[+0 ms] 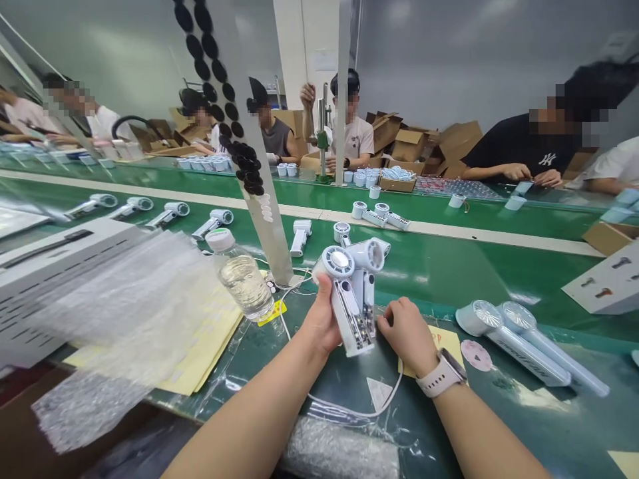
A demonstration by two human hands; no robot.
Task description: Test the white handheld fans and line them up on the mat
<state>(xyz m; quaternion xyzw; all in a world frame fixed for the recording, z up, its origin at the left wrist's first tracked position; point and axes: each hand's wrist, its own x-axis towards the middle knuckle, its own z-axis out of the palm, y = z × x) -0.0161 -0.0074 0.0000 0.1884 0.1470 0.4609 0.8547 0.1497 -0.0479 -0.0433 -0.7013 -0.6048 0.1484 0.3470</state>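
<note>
Fans (351, 318), at least two and white, are bunched in the left grip (323, 318), which is closed around the nearest one's handle, its thumb just below the round head. That handle leans with its foot to the right, its inner parts bare; another handle shows close behind it. Just right of them, above the worktop (239, 379), is the right grip (407, 330), its fingers curled in; whether it touches the rear handle, or has hold of anything, I cannot tell.

Left of the left grip stands a bottle (244, 283) with clear liquid, and farther left lie plastic bags (134, 286) over yellow sheets (214, 352). A cable (349, 414) loops below both grips. Nearer the body than the left grip is bubble wrap (344, 449). A yellow note (452, 340) lies partly under the right grip, with a round pink sticker (476, 355) just to its right. Beyond that, a covered pair (530, 354) rests side by side.

Past the left grip rises a post (273, 233) with black discs (247, 166) on it. A row of upright fans (215, 223) runs off to the left, and two more (380, 214) lie farther out. Across from the grips, people sit working; at far right, one in a black shirt (514, 148) handles a pale blue part (523, 188).
</note>
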